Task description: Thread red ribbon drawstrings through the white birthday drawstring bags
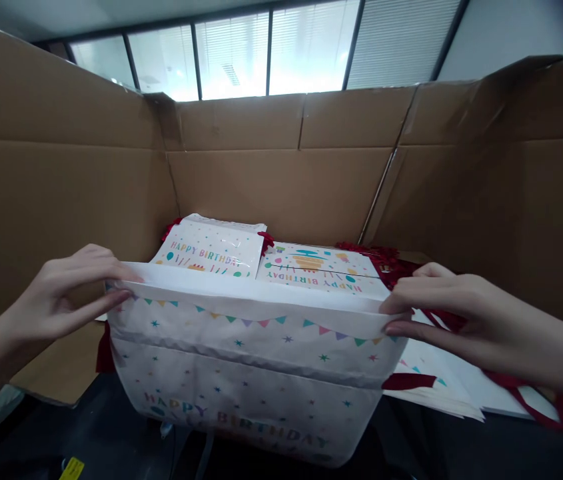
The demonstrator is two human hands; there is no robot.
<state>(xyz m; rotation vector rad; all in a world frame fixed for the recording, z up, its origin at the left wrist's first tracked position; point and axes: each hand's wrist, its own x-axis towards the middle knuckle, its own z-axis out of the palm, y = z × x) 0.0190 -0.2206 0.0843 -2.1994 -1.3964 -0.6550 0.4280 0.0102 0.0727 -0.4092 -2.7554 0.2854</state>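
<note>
A white Happy Birthday cloth (pixel 251 373) hangs in front of me, printed with coloured bunting, stars and lettering. Its plain white top edge looks folded over, and a crease runs across below the bunting. At the left corner of that edge, my left hand (pixel 78 287) pinches the cloth between thumb and fingers. My right hand (pixel 454 310) grips the right corner in the same way. Dark red ribbon (pixel 408 381) sticks out at the cloth's right side. The lower edge droops and is blurred by shadow.
Tall cardboard walls (pixel 281 180) stand around the work area. Behind the cloth lie a packaged Happy Birthday piece (pixel 211 241) and another printed stack (pixel 318 263). White printed pieces (pixel 441 383) with red ribbons lie at the right. A yellow label (pixel 72 469) shows at lower left.
</note>
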